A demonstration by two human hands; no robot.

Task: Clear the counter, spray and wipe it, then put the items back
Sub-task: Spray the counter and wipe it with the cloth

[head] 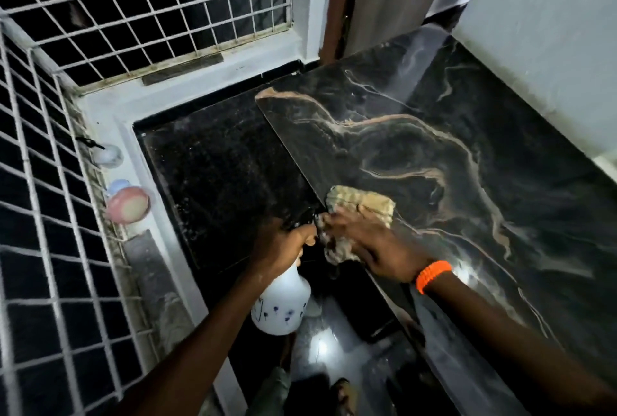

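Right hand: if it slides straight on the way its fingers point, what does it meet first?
The right hand, pressing the cloth, would probably meet the head of the spray bottle, held by the left hand just past the left edge of the counter; depth unclear.

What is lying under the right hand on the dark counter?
A beige cloth, pressed onto the counter by the right hand. The cloth's middle and the stone beneath it are covered.

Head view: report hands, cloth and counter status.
Left hand grips white plastic spray bottle. Right hand presses beige ribbed cloth on dark veined stone counter edge. Pink round item apart, on ledge.
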